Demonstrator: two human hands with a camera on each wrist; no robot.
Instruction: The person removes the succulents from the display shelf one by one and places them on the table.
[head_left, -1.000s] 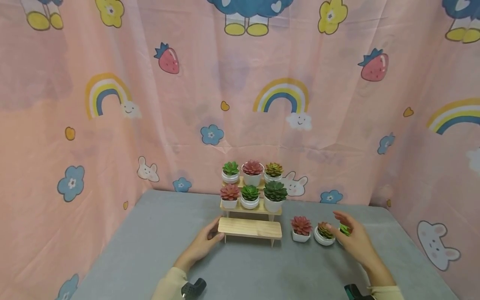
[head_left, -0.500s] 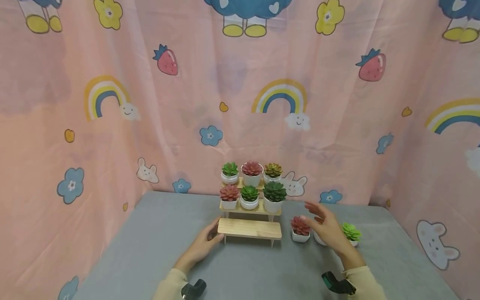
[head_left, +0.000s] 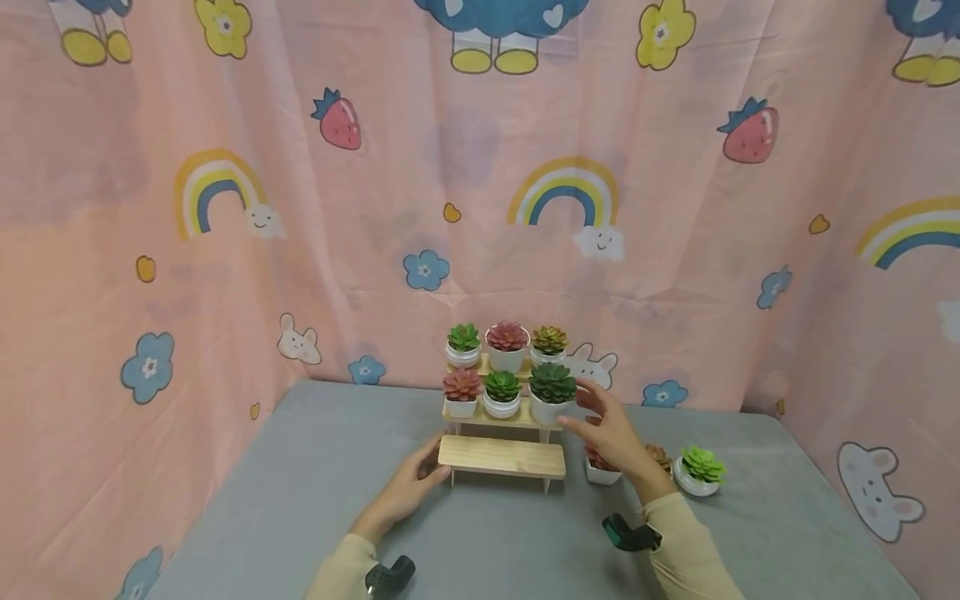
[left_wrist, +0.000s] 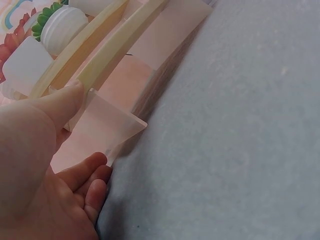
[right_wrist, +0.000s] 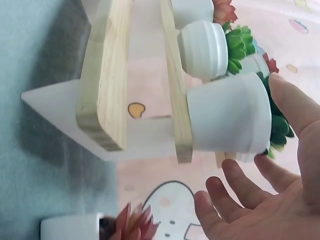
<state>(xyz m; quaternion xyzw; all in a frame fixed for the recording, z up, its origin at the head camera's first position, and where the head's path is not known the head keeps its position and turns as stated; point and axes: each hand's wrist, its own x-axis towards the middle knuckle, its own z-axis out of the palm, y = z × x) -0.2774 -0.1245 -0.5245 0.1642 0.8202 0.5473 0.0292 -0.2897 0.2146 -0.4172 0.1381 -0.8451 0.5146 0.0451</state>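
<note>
A three-tier wooden plant stand [head_left: 501, 456] with translucent legs holds potted succulents on its upper two tiers; its lowest plank is bare. My left hand [head_left: 406, 486] grips the left end of that plank, thumb [left_wrist: 70, 102] on its edge and other fingers beside the leg. My right hand [head_left: 611, 433] is spread beside a dark green succulent in a white pot [right_wrist: 227, 115] at the right end of the middle tier. Its thumb is near the leaves, and the other fingers are below the rim; contact is hard to tell.
Right of the stand, a red succulent in a square pot [head_left: 603, 475] and a brownish succulent [head_left: 659, 457] are partly hidden by the right arm. A bright green succulent [head_left: 701, 467] stands farther right. A patterned pink curtain [head_left: 480, 308] hangs behind the grey table [head_left: 315, 467].
My right hand has moved left from the loose pots, past the red succulent, to the dark green one on the stand. The left hand has stayed at the plank's end.
</note>
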